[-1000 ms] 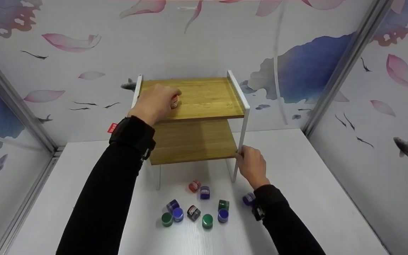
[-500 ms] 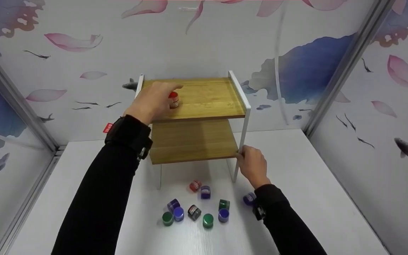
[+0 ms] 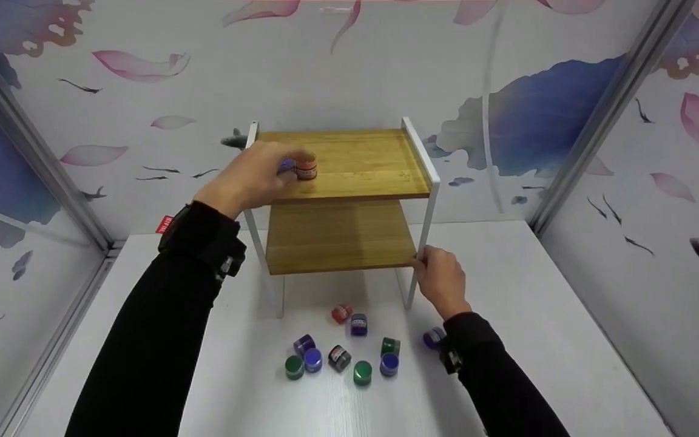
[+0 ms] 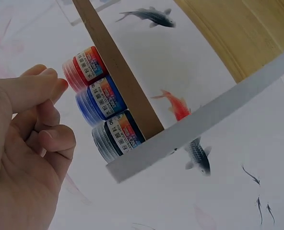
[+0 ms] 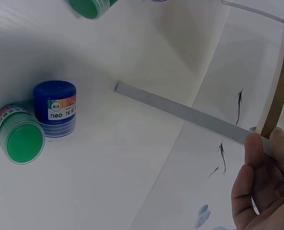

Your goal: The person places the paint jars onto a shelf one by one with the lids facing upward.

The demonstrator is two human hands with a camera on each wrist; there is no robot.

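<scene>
On the wooden top board of a two-tier shelf [image 3: 361, 158] stand a red paint jar [image 4: 84, 69], a blue paint jar [image 4: 102, 100] and a black paint jar [image 4: 119, 136], side by side in a row. My left hand [image 3: 252, 176] is beside this row, its fingers loosely bent. In the left wrist view the fingertips are close to the red jar's clear base, with a small gap. The black jar is hidden behind the hand in the head view. My right hand [image 3: 440, 279] grips the white right leg [image 5: 180, 110] at the corner of the lower board [image 3: 337, 237].
Several paint jars lie or stand on the white table in front of the shelf, among them a red jar [image 3: 341, 313], a grey-black jar [image 3: 339, 358] and a green jar [image 3: 362, 372]. A purple jar [image 3: 433, 337] is near my right wrist. Printed walls [image 3: 349, 79] enclose the table.
My left hand has loosened from the red jar and shifted slightly left, so the blue jar shows behind its fingers. The right hand stays on the leg. The head view has swung a little left.
</scene>
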